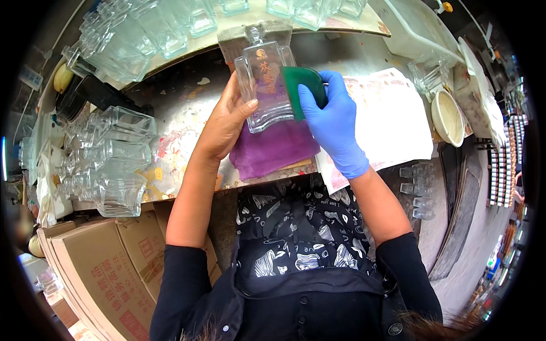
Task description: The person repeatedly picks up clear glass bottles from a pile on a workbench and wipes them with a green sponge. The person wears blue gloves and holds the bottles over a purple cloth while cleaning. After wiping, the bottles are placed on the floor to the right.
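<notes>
A clear, flat-sided glass bottle (pixel 272 111) with red printed characters lies neck away from me over a purple cloth (pixel 276 150). My bare left hand (pixel 228 116) grips its lower left side, the thumb on the front face. In a blue glove, my right hand (pixel 335 122) is closed on a dark green flat scraper (pixel 298 94). The scraper's edge is up against the bottle's right side; whether it presses on the glass I cannot tell. Past the bottle's neck, a grey-brown cloth (pixel 228 44) covers something.
Several clear bottles (pixel 126 128) lie at the left of the metal table, and more bottles (pixel 153 25) stand on a raised shelf at the back. White sheets with red print (pixel 392 116) spread to the right, near a cream bowl (pixel 447 118). Cardboard boxes (pixel 96 267) stand at lower left.
</notes>
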`<state>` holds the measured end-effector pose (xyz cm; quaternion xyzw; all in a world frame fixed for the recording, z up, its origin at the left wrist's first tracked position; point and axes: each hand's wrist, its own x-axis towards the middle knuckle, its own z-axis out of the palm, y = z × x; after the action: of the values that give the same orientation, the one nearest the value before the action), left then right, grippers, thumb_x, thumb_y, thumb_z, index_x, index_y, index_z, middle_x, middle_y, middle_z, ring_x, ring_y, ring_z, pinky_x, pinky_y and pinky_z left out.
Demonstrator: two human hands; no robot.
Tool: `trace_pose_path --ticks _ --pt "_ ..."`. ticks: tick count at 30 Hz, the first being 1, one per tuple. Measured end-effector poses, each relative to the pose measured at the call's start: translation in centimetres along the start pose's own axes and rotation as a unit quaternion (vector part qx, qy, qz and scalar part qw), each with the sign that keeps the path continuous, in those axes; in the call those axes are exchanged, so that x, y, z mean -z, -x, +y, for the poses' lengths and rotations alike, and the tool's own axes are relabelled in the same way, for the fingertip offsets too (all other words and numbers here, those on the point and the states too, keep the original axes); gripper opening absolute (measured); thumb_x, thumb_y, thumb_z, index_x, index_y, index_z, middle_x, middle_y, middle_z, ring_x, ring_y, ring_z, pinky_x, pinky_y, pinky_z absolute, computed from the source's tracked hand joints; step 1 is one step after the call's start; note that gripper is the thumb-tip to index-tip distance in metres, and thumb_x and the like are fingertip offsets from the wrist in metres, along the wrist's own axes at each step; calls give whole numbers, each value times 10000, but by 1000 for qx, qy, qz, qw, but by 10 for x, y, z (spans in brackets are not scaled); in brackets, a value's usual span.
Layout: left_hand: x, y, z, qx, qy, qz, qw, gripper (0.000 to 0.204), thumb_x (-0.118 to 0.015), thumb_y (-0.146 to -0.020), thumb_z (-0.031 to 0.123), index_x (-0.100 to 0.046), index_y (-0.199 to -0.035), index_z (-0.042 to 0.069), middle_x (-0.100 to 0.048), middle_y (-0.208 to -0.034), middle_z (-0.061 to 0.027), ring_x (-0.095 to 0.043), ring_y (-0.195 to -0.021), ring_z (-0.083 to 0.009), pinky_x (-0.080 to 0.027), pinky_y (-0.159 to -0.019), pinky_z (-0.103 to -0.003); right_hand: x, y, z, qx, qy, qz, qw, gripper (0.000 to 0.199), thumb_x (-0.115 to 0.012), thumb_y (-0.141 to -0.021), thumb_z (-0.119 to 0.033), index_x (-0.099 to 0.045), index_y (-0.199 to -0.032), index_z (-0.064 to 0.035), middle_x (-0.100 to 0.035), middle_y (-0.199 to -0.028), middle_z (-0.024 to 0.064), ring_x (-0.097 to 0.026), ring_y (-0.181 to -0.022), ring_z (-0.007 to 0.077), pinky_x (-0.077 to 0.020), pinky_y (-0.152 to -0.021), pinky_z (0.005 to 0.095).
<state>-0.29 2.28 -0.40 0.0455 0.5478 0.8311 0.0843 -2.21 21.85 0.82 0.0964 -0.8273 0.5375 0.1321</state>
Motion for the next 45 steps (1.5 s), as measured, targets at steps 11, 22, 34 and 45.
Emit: trace_pose_path --ticks 11,22,34,45 --pt "11 -1 -8 -1 -28 12 1000 784 -574 -932 165 -70 -1510 4 -284 -1496 -166 -293 -1391 -249 -249 -1131 -357 13 -61 -6 147 94 8 985 181 -638 -872 -157 -548 -1005 -74 -647 -770 164 -660 -683 342 -514 -573 406" --pt "18 -49 7 85 93 100 987 460 -524 -975 389 -476 -1250 23 -569 -1155 -85 -544 -1095 -184 -462 -953 -333 10 -162 -14 317 237 -41 917 203 -592 -886 -239 -613 -1013 -82 -670 -858 146 -656 -741 299 -524 -673 375" --pt "2 -64 14 89 -30 148 985 286 -660 -899 282 -558 -1031 50 -618 -862 -55 -617 -755 -153 -519 -643 -311 31 -112 24 -204 -328 -137 912 265 -558 -921 -288 -663 -1001 -58 -648 -904 18 -589 -812 113 -471 -754 261" --pt "0 -63 11 57 -34 148 987 277 -663 -889 293 -538 -948 53 -567 -796 -39 -559 -654 -138 -498 -591 -300 40 -98 29 -261 -380 -168 871 260 -556 -926 -277 -661 -1027 -61 -645 -941 16 -598 -857 110 -485 -795 269"
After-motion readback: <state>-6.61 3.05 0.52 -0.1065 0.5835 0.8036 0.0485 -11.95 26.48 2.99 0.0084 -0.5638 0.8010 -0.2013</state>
